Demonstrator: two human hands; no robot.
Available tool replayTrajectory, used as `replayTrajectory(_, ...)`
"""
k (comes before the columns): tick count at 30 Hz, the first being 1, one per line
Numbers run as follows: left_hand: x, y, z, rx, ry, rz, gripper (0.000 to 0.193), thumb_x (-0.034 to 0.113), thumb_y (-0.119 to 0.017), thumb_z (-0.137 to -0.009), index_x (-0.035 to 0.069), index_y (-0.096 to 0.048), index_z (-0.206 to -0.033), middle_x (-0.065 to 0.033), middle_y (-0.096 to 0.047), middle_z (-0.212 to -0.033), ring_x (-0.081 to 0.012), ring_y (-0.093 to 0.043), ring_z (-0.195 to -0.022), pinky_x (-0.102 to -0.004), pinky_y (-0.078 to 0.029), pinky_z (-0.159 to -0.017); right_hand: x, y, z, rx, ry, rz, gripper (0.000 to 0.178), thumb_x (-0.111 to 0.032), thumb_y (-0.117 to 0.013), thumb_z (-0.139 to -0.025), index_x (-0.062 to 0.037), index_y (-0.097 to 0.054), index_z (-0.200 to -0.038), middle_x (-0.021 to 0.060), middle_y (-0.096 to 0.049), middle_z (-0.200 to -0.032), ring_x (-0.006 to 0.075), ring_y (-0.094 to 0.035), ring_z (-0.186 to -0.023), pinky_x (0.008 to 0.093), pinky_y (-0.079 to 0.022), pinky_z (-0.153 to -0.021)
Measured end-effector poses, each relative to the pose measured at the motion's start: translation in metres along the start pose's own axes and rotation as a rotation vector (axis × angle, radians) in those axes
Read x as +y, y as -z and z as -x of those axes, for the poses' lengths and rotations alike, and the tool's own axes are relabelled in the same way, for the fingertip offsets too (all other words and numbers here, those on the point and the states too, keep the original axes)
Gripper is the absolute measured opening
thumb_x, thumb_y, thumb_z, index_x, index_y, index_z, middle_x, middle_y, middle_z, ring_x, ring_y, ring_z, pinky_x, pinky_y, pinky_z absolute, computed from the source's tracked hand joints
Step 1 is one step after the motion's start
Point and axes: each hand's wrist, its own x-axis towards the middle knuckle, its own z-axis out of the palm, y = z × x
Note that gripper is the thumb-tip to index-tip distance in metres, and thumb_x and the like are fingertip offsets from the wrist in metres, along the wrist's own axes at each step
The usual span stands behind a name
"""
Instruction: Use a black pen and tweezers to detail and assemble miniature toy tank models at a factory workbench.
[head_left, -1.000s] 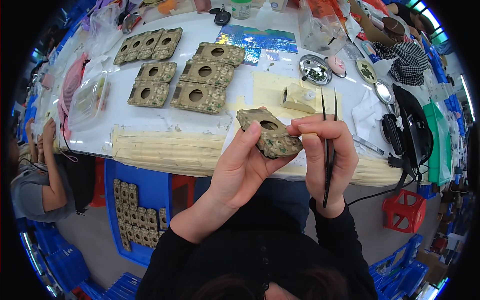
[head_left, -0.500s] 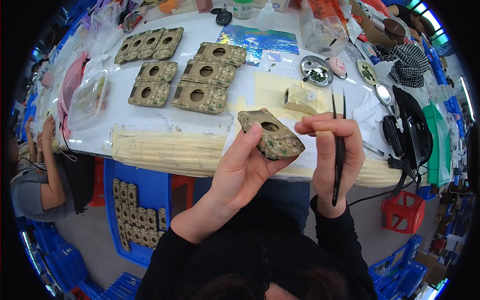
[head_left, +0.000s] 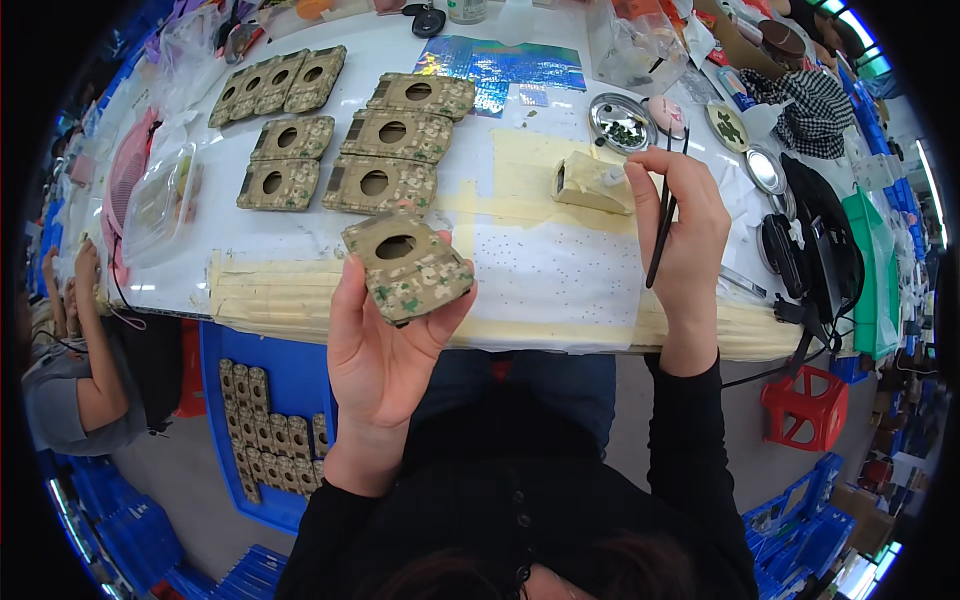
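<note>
My left hand [head_left: 375, 375] holds up a camouflage toy tank hull [head_left: 425, 285] with a round hole, fingers along its sides, above the table's front edge. My right hand [head_left: 692, 225] has black tweezers [head_left: 661, 240] tucked in it, tips pointing away from me. Its thumb and forefinger are pinched together beside the white tip [head_left: 612, 177] on a beige taped block [head_left: 585, 188]; anything tiny between them cannot be made out. More camouflage hulls [head_left: 385, 130] sit in rows at the left of the table, just beyond the held one.
A round metal tin [head_left: 612, 108] with dark green bits lies behind the block. Black bag [head_left: 825, 225] and green tray [head_left: 872, 280] are at right. A clear plastic box [head_left: 165, 200] stands left. Below, a blue tray [head_left: 290, 385] bears several hulls; a co-worker's arm [head_left: 95, 340] is far left.
My left hand has carried the hull leftward, away from my right hand. The right hand has moved up to the beige block, still with the tweezers. The view has shifted slightly.
</note>
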Motion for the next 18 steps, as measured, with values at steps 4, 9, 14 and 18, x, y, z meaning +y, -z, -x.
replayTrajectory(4,0.006,0.004,0.002,-0.006,-0.028,0.003,0.061,0.035,-0.037,-0.099,0.005,-0.011,-0.145,-0.0236,-0.034,-0.138,-0.0373,-0.042,-0.124,-0.0496,-0.037,-0.105,-0.001,0.008,0.007,0.051,0.034,-0.035,0.024,-0.01,-0.067,-0.082,-0.0008,-0.062,-0.104,0.0123,-0.062,-0.084,0.0259,-0.059,-0.078,0.0309,-0.046,-0.071)
replayTrajectory(9,0.008,0.016,0.004,-0.052,-0.026,-0.043,0.07,0.046,-0.038,-0.096,0.005,-0.011,-0.146,-0.0236,-0.043,-0.131,-0.0369,-0.053,-0.111,-0.0461,-0.048,-0.092,-0.021,0.032,0.043,-0.18,-0.215,-0.558,0.068,-0.052,-0.045,-0.092,0.0051,-0.039,-0.128,0.0179,-0.059,-0.104,0.0234,-0.058,-0.101,0.0349,-0.04,-0.092)
replayTrajectory(14,0.009,0.023,-0.004,-0.089,-0.036,-0.07,0.079,0.052,-0.041,-0.093,0.003,-0.009,-0.146,-0.0217,-0.046,-0.126,-0.0331,-0.056,-0.104,-0.0425,-0.049,-0.087,-0.038,0.03,0.047,-0.503,-0.267,-0.57,0.044,-0.002,-0.069,-0.079,0.0052,-0.049,-0.118,0.014,-0.065,-0.099,0.0224,-0.063,-0.103,0.0298,-0.046,-0.085)
replayTrajectory(18,0.005,0.027,-0.006,-0.077,-0.064,-0.155,0.081,0.053,-0.042,-0.092,0.002,-0.01,-0.145,-0.0207,-0.048,-0.123,-0.0314,-0.057,-0.102,-0.0422,-0.049,-0.087,-0.028,0.011,0.043,-0.509,-0.236,-0.665,0.02,-0.003,-0.07,-0.079,0.0021,-0.064,-0.097,0.0095,-0.066,-0.088,0.0159,-0.063,-0.083,0.0263,-0.047,-0.073)
